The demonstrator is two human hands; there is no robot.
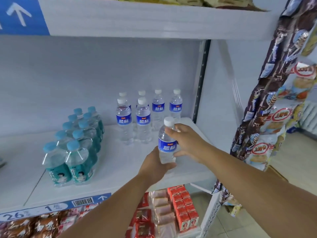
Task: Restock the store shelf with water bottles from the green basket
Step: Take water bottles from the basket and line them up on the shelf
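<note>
A clear water bottle (167, 145) with a blue label and white cap stands upright over the front right of the white shelf (120, 169). My left hand (154, 164) grips its base, and my right hand (186, 143) holds its shoulder and label from the right. Behind it, several matching blue-label bottles (149, 114) stand in two rows at the back right of the shelf. The green basket is out of view.
A shrink-wrapped pack of teal-capped bottles (75, 146) sits on the shelf's left half. Hanging snack bags (267, 103) fill the right side. Red cartons (185, 208) and packets lie on the shelf below. An upper shelf (137, 19) overhangs.
</note>
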